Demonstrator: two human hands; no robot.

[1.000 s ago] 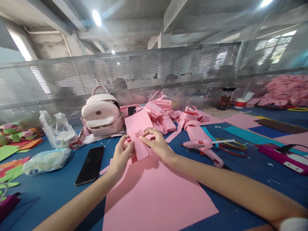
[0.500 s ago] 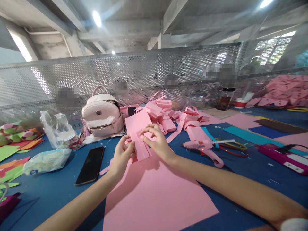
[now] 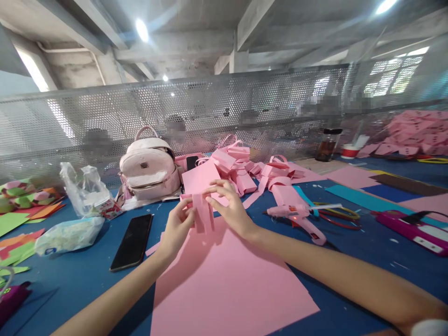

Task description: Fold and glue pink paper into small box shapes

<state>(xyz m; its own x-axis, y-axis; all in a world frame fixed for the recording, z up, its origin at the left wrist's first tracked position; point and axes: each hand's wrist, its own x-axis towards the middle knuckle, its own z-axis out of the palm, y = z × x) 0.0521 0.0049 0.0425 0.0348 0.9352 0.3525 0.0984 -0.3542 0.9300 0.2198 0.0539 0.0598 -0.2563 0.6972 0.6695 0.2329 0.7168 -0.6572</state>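
Between my two hands is a folded pink paper piece [image 3: 202, 214], held up over the near edge of other pink sheets. My left hand [image 3: 179, 226] pinches its left side, thumb against the bent fingers. On the other side my right hand [image 3: 229, 205] has its thumb and fingertips closed on the upper right edge. Below them a large pink paper sheet [image 3: 231, 284] lies flat on the blue table. Behind the hands sits a pile of pink paper bags and strips [image 3: 238, 163]. A pink glue gun [image 3: 294, 212] lies to the right.
A black phone [image 3: 132, 241] and a plastic-wrapped packet [image 3: 70, 235] lie left. A pale pink backpack [image 3: 149, 163] stands behind them. Scissors [image 3: 336, 214], a turquoise strip [image 3: 364, 200] and a magenta power bank-like device [image 3: 413, 231] are right. A perforated metal screen [image 3: 210, 102] closes the back.
The pink paper piece has turned from a slanted, flat-facing pose to a more upright one, with its folded edges showing. Both hands stay nearly in place and keep hold of it.
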